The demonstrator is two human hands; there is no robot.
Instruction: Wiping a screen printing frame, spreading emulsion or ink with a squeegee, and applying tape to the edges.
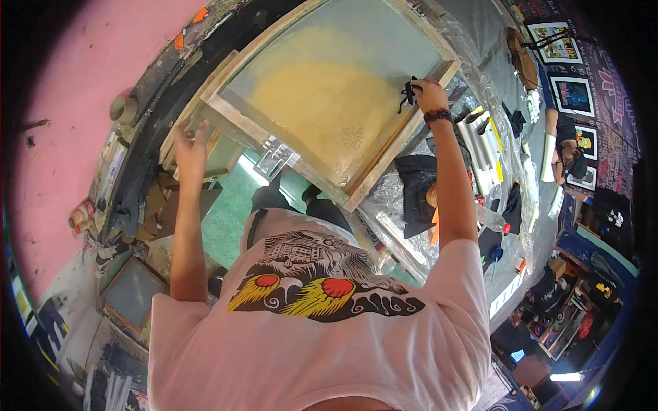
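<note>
A wooden screen-printing frame lies tilted in front of me, its mesh carrying a broad yellowish area and a small radiating mark near the front corner. My right hand is closed at the frame's right side, pinching a small black piece of crumpled cloth over the mesh. Beside the frame's left corner, my left hand is raised with its fingers apart and nothing visible in it. A metal clamp sits on the near left rail.
Plastic sheeting covers the right-hand table, which bears white rolls, black cloth and a clear bottle with a red cap. Another framed screen leans at lower left. A tape roll is by the pink wall. Another person is at far right.
</note>
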